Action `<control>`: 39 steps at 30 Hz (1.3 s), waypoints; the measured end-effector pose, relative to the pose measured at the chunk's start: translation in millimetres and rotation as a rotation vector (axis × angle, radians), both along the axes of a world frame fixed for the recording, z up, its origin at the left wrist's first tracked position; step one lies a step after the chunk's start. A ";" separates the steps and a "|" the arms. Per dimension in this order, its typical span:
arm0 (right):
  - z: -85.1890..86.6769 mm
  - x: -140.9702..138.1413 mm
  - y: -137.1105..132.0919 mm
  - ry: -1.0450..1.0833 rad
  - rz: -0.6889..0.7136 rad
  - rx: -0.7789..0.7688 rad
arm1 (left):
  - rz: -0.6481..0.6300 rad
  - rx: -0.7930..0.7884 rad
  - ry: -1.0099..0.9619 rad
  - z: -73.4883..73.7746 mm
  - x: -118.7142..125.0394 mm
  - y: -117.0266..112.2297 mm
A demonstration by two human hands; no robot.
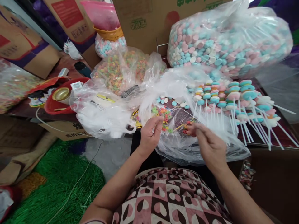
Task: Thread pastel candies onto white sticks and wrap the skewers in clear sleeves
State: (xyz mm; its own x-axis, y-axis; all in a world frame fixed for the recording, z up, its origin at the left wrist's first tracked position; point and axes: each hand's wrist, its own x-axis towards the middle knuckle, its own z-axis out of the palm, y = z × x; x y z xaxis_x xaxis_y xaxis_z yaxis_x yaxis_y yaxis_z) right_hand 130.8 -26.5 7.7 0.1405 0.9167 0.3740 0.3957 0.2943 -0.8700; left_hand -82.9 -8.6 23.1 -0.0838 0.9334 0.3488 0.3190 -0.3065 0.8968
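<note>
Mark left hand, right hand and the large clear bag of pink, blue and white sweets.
Left hand (150, 134): head view, middle of the hand.
Right hand (213, 145): head view, back of the hand.
Large clear bag (230, 43): head view, front of its plastic wall.

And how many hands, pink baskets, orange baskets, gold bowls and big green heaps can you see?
Hands: 2, left hand and right hand
Pink basket: 1
Orange basket: 1
Gold bowl: 1
Big green heap: 1
Total: 6
</note>
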 end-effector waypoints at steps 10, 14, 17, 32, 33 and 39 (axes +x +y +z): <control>-40.5 -8.5 0.7 -0.071 0.122 0.095 | 0.175 0.183 0.586 -58.9 -5.9 31.0; -42.0 -5.8 0.5 -0.093 0.200 0.126 | 0.185 0.170 0.725 -62.9 -2.1 30.4; -41.3 -2.2 0.6 -0.021 0.228 0.073 | 0.187 0.176 0.807 -63.1 -0.4 30.5; -30.1 10.1 14.1 0.086 0.103 0.096 | 0.231 0.296 0.933 -67.5 -1.1 33.0; -29.5 11.5 17.5 -0.001 0.088 0.139 | 0.226 0.299 0.926 -67.5 -1.7 34.2; -37.1 15.3 37.8 -0.440 0.091 0.116 | 0.211 0.351 0.800 -53.1 7.1 31.7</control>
